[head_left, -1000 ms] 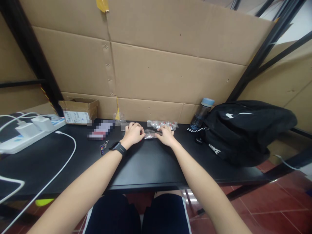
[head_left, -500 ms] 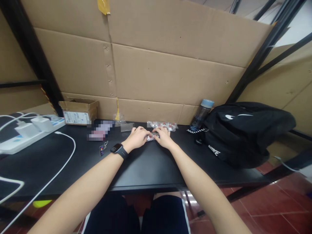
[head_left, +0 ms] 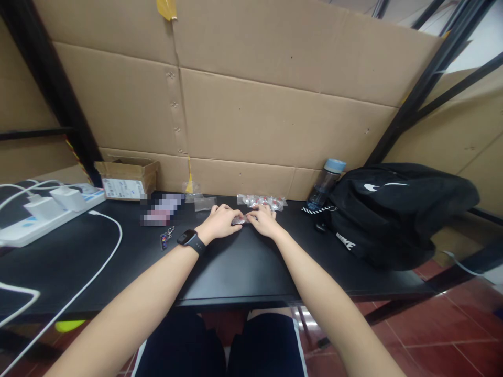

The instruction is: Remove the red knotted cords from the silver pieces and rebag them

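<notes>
Between my two hands lies a small clear plastic packet (head_left: 240, 220) with something dark and reddish in it, too small to make out. My left hand (head_left: 220, 222), with a black watch on the wrist, is closed on the packet's left end. My right hand (head_left: 264, 221) pinches its right end. Just behind my right hand is a row of clear packets (head_left: 267, 202) holding shiny red and silver pieces. Flat clear bags (head_left: 205, 203) lie beyond my left hand.
A keychain (head_left: 165, 239) and a blurred flat item (head_left: 162, 209) lie left. Farther left are a small cardboard box (head_left: 123, 189), a power strip (head_left: 51, 217) and white cables. A bottle (head_left: 325, 183) and black backpack (head_left: 396, 214) stand right. Cardboard (head_left: 251, 120) walls the back.
Both hands stay in nearly the same place. The fingers have shifted slightly, and the packet between them looks darker and turned a little.
</notes>
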Demonstrator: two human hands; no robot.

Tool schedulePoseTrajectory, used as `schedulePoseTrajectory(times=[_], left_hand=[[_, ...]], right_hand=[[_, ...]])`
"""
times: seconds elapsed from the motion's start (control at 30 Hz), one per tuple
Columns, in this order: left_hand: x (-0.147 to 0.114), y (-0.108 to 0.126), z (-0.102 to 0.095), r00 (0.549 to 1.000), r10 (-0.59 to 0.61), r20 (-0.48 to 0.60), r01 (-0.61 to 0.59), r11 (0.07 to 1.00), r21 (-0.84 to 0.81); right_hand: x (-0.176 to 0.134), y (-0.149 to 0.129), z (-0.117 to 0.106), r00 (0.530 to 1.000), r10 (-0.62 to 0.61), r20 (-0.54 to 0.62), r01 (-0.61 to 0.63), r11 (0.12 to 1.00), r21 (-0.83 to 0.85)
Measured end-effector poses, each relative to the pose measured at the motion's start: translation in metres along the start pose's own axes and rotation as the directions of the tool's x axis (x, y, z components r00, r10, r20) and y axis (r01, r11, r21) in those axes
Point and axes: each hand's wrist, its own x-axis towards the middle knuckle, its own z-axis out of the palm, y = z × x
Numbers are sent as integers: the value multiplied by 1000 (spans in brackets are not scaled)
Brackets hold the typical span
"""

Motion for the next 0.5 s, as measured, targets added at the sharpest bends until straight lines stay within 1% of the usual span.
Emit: schedulePoseTrajectory(times=[0.1, 0.33, 0.5], left_hand=[[0, 0, 0, 1000, 1, -1, -1, 1000, 0], [1, -2, 0, 1000, 0, -8, 0, 1000, -15], [0, -4, 0, 1000, 10, -13, -11, 1000, -20]], right_hand=[[0, 2, -5, 1000, -2, 8, 2, 1000, 16], [-5, 10, -15, 998, -64, -7, 65, 997, 50], [-3, 16, -16, 998, -54, -11, 55, 995, 81]])
